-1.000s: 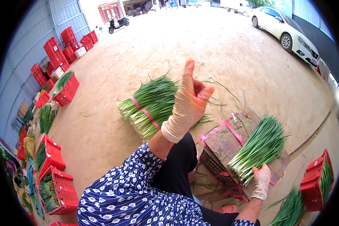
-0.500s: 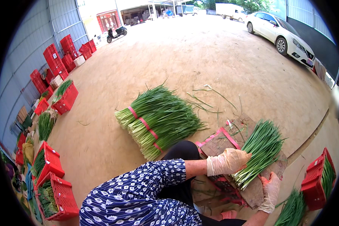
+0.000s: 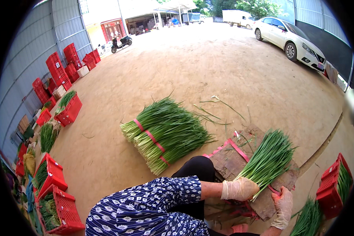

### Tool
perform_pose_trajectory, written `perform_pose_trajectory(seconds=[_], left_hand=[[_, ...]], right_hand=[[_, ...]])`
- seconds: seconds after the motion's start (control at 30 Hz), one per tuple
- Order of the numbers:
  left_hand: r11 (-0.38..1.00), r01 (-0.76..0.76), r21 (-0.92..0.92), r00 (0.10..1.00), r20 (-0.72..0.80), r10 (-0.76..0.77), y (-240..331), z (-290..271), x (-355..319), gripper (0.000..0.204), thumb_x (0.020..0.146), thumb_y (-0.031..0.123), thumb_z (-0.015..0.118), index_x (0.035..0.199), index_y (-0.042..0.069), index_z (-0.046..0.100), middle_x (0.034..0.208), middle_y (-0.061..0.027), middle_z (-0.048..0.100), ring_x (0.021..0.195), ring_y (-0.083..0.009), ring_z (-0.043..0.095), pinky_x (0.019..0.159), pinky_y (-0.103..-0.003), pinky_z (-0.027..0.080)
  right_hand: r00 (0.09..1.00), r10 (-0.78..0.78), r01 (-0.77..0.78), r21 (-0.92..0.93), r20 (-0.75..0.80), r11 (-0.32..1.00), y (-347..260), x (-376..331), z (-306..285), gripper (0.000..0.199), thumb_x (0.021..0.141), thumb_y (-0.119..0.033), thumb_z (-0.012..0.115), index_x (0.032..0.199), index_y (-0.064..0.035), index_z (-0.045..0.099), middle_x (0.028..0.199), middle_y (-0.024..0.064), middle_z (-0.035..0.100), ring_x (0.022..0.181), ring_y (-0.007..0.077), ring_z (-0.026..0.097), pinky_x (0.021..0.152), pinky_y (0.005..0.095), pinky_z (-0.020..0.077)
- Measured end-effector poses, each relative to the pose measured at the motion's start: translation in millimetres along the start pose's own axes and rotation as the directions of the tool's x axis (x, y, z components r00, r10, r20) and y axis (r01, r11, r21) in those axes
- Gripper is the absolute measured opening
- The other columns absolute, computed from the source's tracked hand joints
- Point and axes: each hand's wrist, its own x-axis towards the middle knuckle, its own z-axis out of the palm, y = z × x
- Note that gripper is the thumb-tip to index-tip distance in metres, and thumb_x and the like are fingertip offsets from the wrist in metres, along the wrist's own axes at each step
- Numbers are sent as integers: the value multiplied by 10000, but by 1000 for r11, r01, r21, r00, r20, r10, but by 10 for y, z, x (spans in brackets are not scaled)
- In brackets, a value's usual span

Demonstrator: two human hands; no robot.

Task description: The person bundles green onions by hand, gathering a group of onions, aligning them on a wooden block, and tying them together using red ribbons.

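Observation:
A loose bundle of garlic chives [image 3: 269, 157] lies slantwise on a worn wooden board [image 3: 225, 161], white stems toward me. My gloved left hand [image 3: 240, 188] is closed around the stem end, its fingertips partly hidden. Just right of the stems, my gloved right hand [image 3: 283, 206] pinches a pink strap [image 3: 274, 190] that runs toward the bundle's underside. Another pink strap [image 3: 238, 149] crosses the board's left part. To the left on the ground lie tied bundles of garlic chives [image 3: 169, 131] with pink bands round their stems.
Red crates [image 3: 69, 210] holding greens line the left side, with stacked crates [image 3: 57, 69] farther back. At right stand a red crate [image 3: 329, 188] and loose chives [image 3: 307, 218]. Stray leaves [image 3: 220, 104] lie ahead. A white car [image 3: 289, 39] and a scooter [image 3: 121, 43] are farther off.
My left hand has moved down from the middle of the bundle to its stem end. My right hand has shifted slightly lower, and the pink strap now shows more clearly at its fingers.

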Motion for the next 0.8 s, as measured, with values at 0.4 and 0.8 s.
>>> perform_pose_trajectory(seconds=[0.4, 0.8], left_hand=[[997, -66, -43, 992, 109, 70, 35, 119, -26, 237, 752, 231, 732, 875, 29, 715, 841, -169, 720, 826, -361, 718, 627, -465, 562], [996, -89, 11, 986, 142, 87, -1, -52, 16, 322, 771, 284, 744, 935, 24, 647, 831, -152, 696, 808, -355, 708, 621, -453, 552]], right_hand=[[951, 175, -188, 28, 256, 982, -302, -18, -320, 613, 719, -229, 808, 1232, 46, 612, 1081, 227, 684, 969, 361, 665, 822, 414, 522], [976, 12, -10, -13, 219, 1000, -238, -51, -184, 509, 706, -226, 821, 1132, -8, 647, 869, 183, 653, 807, 361, 632, 707, 435, 497]])
